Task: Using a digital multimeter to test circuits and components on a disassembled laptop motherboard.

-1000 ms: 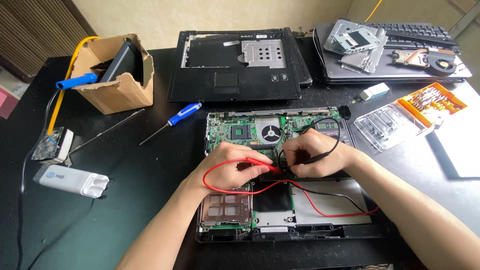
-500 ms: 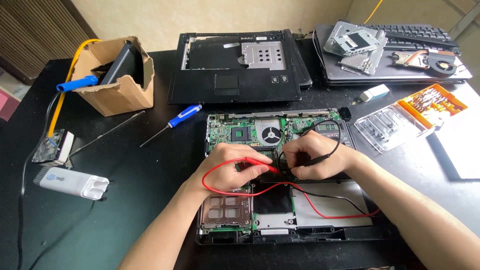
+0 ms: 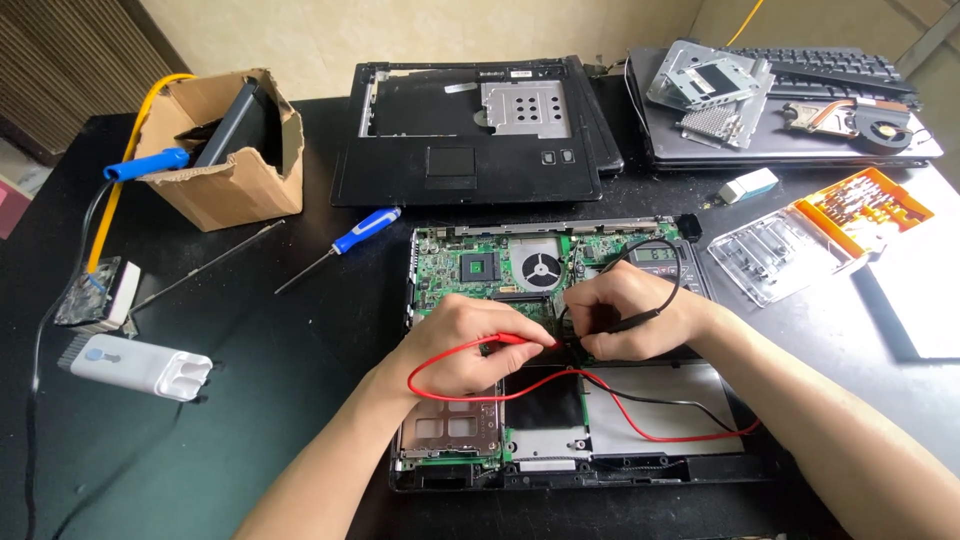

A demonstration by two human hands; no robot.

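Multimeter probes are meeting on the laptop motherboard [image 3: 480,265]: left hand [image 3: 470,345] pinching the red probe [image 3: 520,341], right hand [image 3: 615,320] gripping the black probe [image 3: 640,321], tips angled down for contact.

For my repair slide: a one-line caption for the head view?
Left hand holds red probe, right hand holds black probe on an opened laptop.

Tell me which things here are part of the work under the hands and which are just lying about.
In use:
left hand holding red probe
right hand holding black probe
opened laptop base with green motherboard

Lying about:
blue-handled screwdriver
cardboard box
laptop palmrest cover
orange bit case
white eraser
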